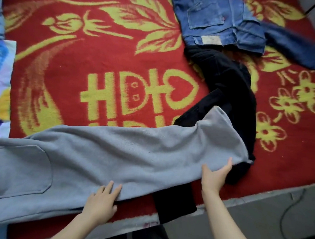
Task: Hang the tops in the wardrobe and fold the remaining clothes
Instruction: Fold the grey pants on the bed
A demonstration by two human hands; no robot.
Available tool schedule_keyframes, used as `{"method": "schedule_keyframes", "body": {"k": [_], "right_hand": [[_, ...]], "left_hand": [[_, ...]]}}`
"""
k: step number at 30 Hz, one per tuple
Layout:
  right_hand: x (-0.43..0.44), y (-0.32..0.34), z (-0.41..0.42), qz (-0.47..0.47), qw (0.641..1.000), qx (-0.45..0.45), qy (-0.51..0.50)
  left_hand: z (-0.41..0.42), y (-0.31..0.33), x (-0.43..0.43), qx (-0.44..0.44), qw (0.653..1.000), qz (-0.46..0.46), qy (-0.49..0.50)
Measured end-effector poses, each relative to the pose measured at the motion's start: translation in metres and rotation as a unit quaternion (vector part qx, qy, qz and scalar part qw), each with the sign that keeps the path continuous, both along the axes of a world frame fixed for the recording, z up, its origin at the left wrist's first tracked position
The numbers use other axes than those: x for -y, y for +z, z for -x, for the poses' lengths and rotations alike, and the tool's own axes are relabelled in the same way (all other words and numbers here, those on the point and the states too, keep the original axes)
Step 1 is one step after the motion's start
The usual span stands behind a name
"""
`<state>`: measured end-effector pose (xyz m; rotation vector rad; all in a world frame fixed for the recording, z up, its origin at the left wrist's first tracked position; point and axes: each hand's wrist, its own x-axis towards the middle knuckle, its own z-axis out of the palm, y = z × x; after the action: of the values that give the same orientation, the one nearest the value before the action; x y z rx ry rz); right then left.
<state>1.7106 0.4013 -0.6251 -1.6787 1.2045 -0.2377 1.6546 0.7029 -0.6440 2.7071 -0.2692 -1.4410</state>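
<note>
Head view: grey sweatpants (pixel 114 150) lie flat across the near part of the red blanket (pixel 101 51), leg end to the right, over the black trousers (pixel 228 90). Left hand (pixel 102 201) presses flat on the near edge. Right hand (pixel 215 176) rests straight-fingered at the hem. Neither is gripping. Likely soft, light, floppy: pinch the hem corners to fold.

Grey sweatpants (pixel 114 153) spread across red blanket (pixel 101 51).
Left hand (pixel 101 202) flat on near edge, right hand (pixel 214 176) touching leg end; black trousers (pixel 228 90) underneath, blue jeans (pixel 219 21) beyond.
</note>
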Motion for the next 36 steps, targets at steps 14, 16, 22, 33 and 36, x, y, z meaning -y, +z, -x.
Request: {"method": "schedule_keyframes", "body": {"k": [14,16,22,33,36], "right_hand": [[0.019,-0.017,-0.022,-0.388,0.903,-0.006,-0.186],[0.024,-0.017,-0.022,-0.432,0.885,-0.015,-0.174],[0.031,0.001,-0.038,-0.409,0.897,-0.015,-0.165],[0.080,0.033,-0.037,-0.443,0.868,0.104,-0.201],[0.093,0.020,-0.033,-0.357,0.916,0.026,-0.184]], "left_hand": [[0.002,-0.004,0.015,-0.024,0.999,-0.044,0.012],[-0.002,-0.003,0.015,-0.030,0.998,-0.046,0.025],[-0.014,-0.005,0.024,-0.035,0.995,-0.038,0.081],[-0.012,0.003,0.052,-0.003,0.994,0.024,0.103],[-0.015,0.002,0.063,-0.006,0.995,0.022,0.102]]}}
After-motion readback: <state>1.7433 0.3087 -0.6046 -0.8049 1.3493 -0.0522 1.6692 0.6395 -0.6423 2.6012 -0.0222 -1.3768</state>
